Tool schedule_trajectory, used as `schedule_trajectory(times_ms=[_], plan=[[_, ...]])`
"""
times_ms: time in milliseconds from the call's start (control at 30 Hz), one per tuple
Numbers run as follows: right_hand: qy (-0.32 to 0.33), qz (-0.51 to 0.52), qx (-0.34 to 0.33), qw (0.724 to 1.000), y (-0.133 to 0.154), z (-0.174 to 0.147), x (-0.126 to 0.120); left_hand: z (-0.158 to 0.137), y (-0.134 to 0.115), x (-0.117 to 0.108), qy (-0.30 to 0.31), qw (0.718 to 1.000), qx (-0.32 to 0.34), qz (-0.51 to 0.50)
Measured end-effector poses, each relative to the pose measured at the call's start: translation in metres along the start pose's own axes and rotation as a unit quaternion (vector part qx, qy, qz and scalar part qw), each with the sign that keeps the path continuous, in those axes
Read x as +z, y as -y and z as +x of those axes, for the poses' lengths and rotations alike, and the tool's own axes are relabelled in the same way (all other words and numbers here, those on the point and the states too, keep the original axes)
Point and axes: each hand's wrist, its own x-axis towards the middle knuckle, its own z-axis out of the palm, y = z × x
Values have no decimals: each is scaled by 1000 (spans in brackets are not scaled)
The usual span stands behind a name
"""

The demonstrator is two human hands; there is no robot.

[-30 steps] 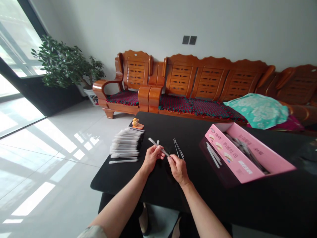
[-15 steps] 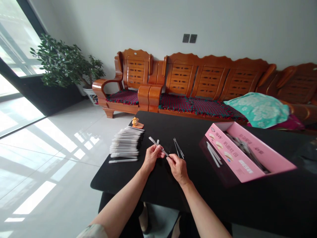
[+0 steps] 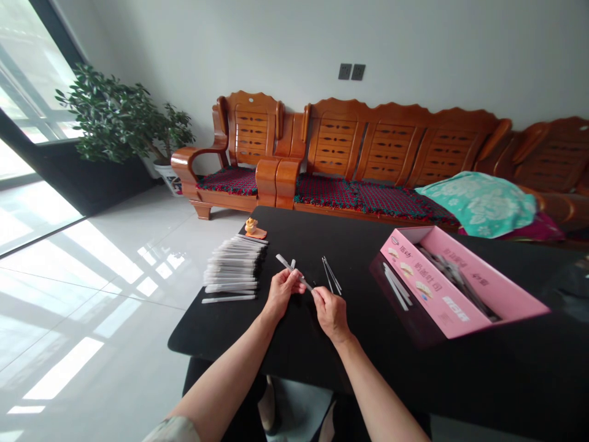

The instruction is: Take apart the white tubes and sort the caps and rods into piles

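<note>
Pink box [image 3: 426,285]: open-topped, on the table [image 3: 363,356]; dark grey slender pieces [image 3: 453,273] heaped inside.
Slim stick [image 3: 283,261]: straight, pale grey, slanted between both hands, over table.
Left hand [image 3: 283,291]: thumb and fingers pinching stick midway.
Right hand [image 3: 330,310]: fingers curled, gripping its nearer end.

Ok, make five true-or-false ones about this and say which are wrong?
The left hand and right hand hold one slim, pale stick. True.
The long, pink cardboard box is shut. False: the box is open on top.
The small, orange-yellow figurine stands on the black table. True.
Many slim, pale sticks lie in a row on the floor. False: the row is on the table.
A turquoise, flower-patterned cloth lies on the brown, wooden sofa. True.
</note>
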Motion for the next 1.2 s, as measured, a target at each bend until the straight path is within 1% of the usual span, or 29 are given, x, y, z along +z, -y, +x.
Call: schedule_trajectory(times_ms=[167, 367, 500, 667, 767, 833, 1000, 1133, 1200], plan=[[-11, 8, 28, 1000, -1, 0, 1, 0, 0, 0, 3, 1000, 0, -1], [-7, -17, -5, 1000, 0, 0, 1, 0, -1, 1, -2, 1000, 1, 4], [-14, -16, 26, 999, 0, 0, 2, 0, -1, 1, -1, 1000, 1, 1], [1, -21, 1, 1000, -2, 0, 3, 1, -1, 0, -7, 1000, 0, 4], [-10, -19, 21, 1000, -2, 0, 3, 1, -1, 0, -6, 1000, -1, 4], [-4, -17, 34, 999, -2, 0, 3, 1, -1, 0, -5, 1000, 2, 1], [6, -24, 10, 1000, 0, 1, 1, 1, 0, 1, -5, 1000, 4, 0], [5, -22, 39, 999, 1, 1, 1, 1, 1, 0, -2, 1000, 7, 0], [12, -23, 32, 999, 0, 0, 1, 1, 1, 0, -4, 1000, 7, -1]])
